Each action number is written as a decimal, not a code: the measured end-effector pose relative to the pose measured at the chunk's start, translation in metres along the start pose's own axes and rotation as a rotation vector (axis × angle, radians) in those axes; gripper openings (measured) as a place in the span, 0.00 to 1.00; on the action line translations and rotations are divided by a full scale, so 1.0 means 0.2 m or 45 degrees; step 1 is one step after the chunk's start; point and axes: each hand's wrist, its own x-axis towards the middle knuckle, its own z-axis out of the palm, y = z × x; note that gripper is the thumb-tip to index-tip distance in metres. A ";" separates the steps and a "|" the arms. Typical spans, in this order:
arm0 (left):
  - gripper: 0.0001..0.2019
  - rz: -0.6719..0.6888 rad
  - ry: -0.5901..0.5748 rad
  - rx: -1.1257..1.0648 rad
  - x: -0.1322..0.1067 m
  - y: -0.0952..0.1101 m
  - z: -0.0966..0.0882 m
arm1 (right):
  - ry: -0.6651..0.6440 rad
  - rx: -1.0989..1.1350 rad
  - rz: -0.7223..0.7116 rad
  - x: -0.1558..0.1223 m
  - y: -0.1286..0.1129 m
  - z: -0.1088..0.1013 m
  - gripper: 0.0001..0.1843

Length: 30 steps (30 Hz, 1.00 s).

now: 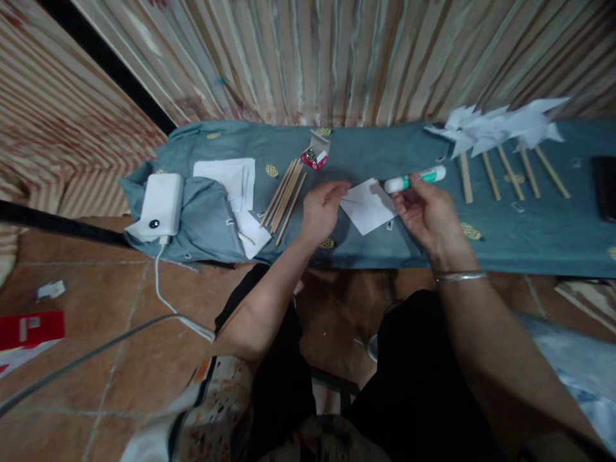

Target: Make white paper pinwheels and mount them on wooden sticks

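Observation:
My left hand (323, 208) pinches the left corner of a square of white paper (368, 212), which lies on the cloth and has cut lines running in from its corners. In my right hand (430, 215) is a glue stick (397, 185), a white tube with a green label, held level above the paper between thumb and fingers. The lower fingers of that hand are close to the paper's right corner; I cannot tell whether they touch it. Left of my left hand lie several thin wooden sticks (283, 199). Behind them a small red box (318, 160) stands with its flap up, holding small metal pieces.
White paper pinwheels (500, 128) on wooden sticks lie at the right of the blue-grey cloth (366, 151). More white paper (243, 170) lies on the left, beside a white power bank (163, 205) with a cable (161, 282). A dark object (605, 186) sits at the right edge.

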 end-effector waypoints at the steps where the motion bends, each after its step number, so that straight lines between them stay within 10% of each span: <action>1: 0.14 0.100 -0.044 0.184 -0.03 0.01 0.01 | 0.005 0.042 0.026 0.01 0.00 -0.01 0.08; 7: 0.17 0.382 -0.399 0.898 -0.16 0.04 0.05 | 0.023 0.248 0.237 0.02 0.00 0.01 0.06; 15: 0.22 0.425 -0.521 1.090 -0.18 0.00 0.07 | 0.025 0.287 0.381 -0.04 0.00 0.04 0.05; 30: 0.23 0.478 -0.514 1.143 -0.17 -0.01 0.08 | -0.025 -0.868 -0.464 0.02 0.08 0.00 0.19</action>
